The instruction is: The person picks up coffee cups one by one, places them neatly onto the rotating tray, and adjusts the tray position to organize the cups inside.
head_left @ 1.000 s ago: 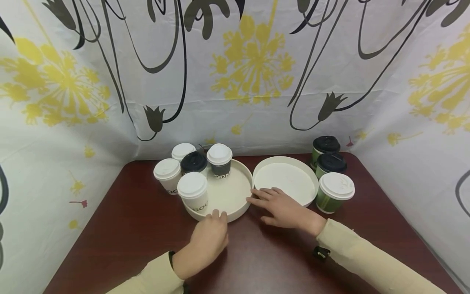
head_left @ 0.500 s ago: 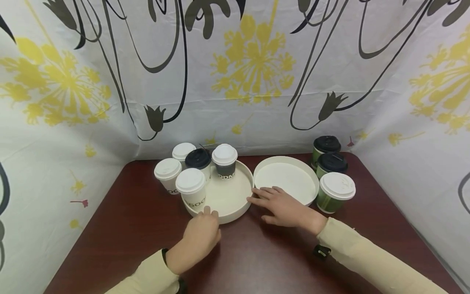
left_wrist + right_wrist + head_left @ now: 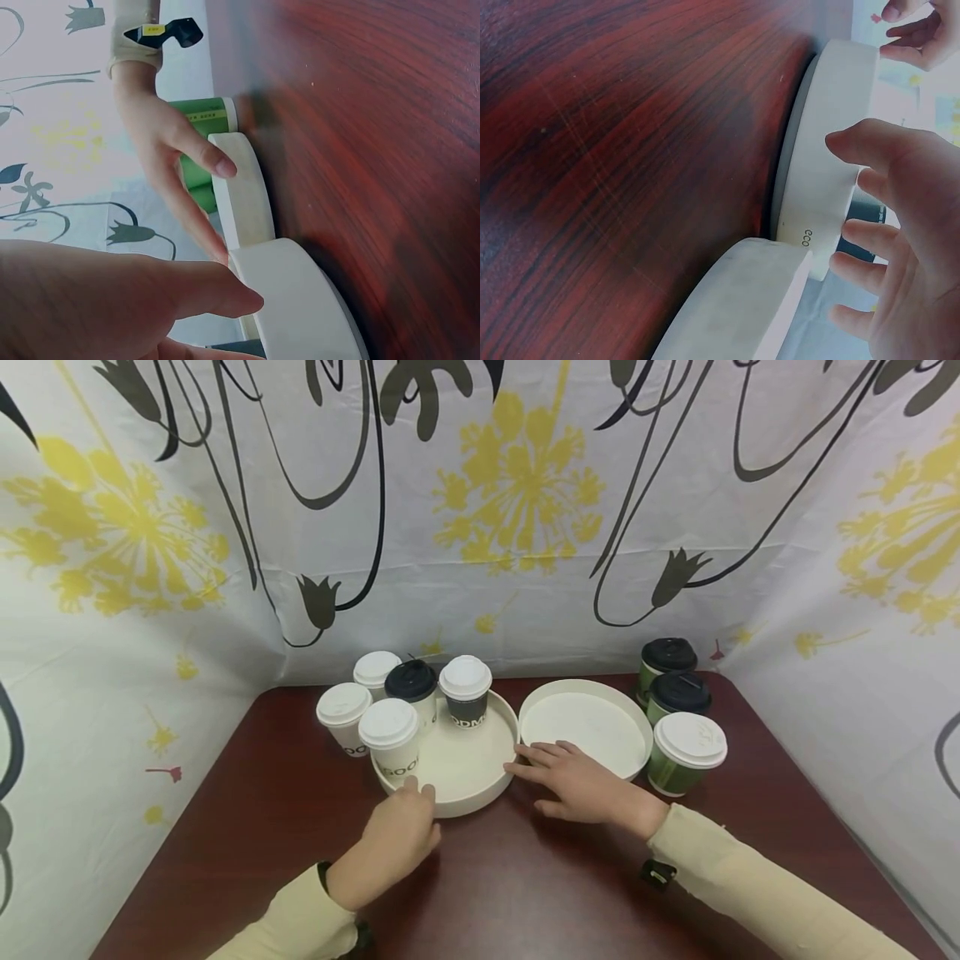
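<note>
My left hand (image 3: 397,827) is at the near left rim of a round white turntable tray (image 3: 480,785), its fingertips over the edge. In the left wrist view its thumb (image 3: 225,292) overlaps the tray's outer wall. My right hand (image 3: 577,781) reaches with spread fingers to where this tray meets a second round white tray (image 3: 585,718). On the first tray stand a white-lidded paper cup (image 3: 390,735), a black-lidded white cup (image 3: 412,685) and a dark-sleeved cup with a white lid (image 3: 467,689).
Two white-lidded cups, one in front (image 3: 345,714) and one behind (image 3: 375,670), stand left of the trays. At the right are a white-lidded green cup (image 3: 686,752) and two black-lidded green cups (image 3: 678,693). A patterned cloth (image 3: 480,527) surrounds the dark wooden table (image 3: 510,893).
The left tray's cups have turned clockwise, the rear ones shifting right and the front one slightly back. My left hand has moved left along the rim. My right hand has stayed in place.
</note>
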Demonstrator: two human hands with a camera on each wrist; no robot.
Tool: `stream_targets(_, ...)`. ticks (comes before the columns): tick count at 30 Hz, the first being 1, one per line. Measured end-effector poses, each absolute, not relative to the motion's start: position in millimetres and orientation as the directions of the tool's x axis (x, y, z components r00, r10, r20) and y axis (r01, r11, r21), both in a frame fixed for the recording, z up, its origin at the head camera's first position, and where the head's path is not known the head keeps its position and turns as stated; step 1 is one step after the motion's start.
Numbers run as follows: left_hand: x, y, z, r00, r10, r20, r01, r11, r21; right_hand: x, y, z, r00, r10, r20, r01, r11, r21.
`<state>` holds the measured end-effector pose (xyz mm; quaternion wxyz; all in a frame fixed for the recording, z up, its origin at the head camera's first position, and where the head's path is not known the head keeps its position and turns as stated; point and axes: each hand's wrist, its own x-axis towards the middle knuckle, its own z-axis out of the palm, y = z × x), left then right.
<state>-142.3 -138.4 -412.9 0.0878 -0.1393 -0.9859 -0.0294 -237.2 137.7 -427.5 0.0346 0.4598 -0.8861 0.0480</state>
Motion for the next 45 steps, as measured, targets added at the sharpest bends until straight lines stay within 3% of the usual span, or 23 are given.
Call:
stream_targets(21,-153,-159,-407,-0.966,0.245,0.085,0.254,0.96,0.12,-237,136,-430,-0.574,-0.814,0.089,-0.819,0.571,-0.059)
stream_targets(28,-161,-169,-385,-0.974,0.227,-0.003,0.224,0.962,0.154,-238,133,-433,-0.584,-0.807,0.086,-0.812,0.581,-0.052)
stream_targets(34,-181,-201,-347,-0.987,0.147,0.06,0.153,0.983,0.106,-237,133,-434,-0.588,-0.805,0.083,-0.809,0.585,-0.056)
stream_targets(40,-216,-242,-320,-0.994,0.073,0.083,0.084,0.985,0.148,-236,133,-434,-0.592,-0.802,0.081,-0.806,0.59,-0.05)
stream_targets(45,-244,-265,-317,-0.989,0.141,0.035,0.145,0.978,0.15,-235,132,-434,-0.594,-0.801,0.076,-0.805,0.591,-0.053)
